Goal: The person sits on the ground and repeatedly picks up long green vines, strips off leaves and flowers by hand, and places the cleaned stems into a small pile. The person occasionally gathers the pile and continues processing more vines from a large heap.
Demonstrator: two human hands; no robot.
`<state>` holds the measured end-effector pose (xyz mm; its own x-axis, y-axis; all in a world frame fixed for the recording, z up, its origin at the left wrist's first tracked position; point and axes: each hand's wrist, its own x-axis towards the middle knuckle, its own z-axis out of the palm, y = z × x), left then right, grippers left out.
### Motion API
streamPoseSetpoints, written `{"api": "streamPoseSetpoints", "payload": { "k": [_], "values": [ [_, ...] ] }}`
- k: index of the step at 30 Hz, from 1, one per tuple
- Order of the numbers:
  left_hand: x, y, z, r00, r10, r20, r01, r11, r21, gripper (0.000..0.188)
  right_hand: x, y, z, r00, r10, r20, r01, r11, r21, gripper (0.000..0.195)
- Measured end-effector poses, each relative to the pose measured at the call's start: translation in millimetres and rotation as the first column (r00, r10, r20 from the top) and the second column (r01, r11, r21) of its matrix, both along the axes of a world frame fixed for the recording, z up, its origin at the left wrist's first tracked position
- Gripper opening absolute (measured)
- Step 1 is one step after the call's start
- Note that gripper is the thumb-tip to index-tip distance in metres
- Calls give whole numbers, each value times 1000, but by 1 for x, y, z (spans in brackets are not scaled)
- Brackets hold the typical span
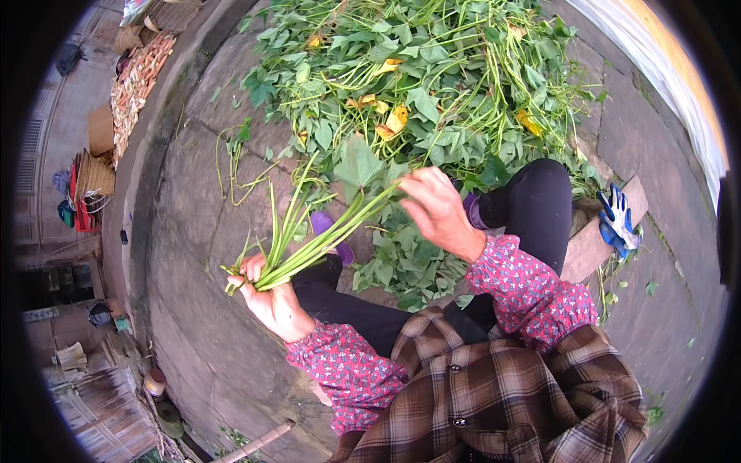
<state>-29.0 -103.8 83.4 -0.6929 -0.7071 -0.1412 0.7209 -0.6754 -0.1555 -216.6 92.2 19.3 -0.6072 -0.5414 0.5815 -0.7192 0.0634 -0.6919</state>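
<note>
My left hand grips a bundle of long green leaf stalks by one end, left of my lap. The stalks fan out up and to the right. At their far tips are the fingers of my right hand, slightly blurred; whether they pinch a stalk, I cannot tell. One broad green leaf shows just above the stalks. Beyond my hands spreads a large heap of leafy green vines, likely sweet potato, with some yellow leaves. A smaller pile of leaves lies between my legs.
A blue-and-white work glove rests on a wooden board at my right. Loose stems lie on the stone paving. Far left are corn cobs and a woven basket. White sheeting borders the right.
</note>
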Motion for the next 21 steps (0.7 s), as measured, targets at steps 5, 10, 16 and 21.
{"api": "streamPoseSetpoints", "payload": {
  "k": [5, 10, 16, 21],
  "values": [
    [-2, 2, 3, 998, -56, -37, 54, 997, -49, 20, -12, -6, -6, 968, 244, -63, -241, 969, 60, 17],
    [2, 2, 5, 999, -29, -17, 29, 999, -21, 19, -8, 0, -29, 951, 305, -55, -302, 952, 52, 13],
    [-3, 4, 2, 990, -109, -91, 111, 994, 17, 14, 8, 1, -22, 768, 202, 608, -164, 979, -119, 9],
    [0, 8, 15, 997, -13, -81, 3, 992, -128, 8, -15, 9, -50, 435, 266, 860, 37, 950, -312, 14]
  ]
}}
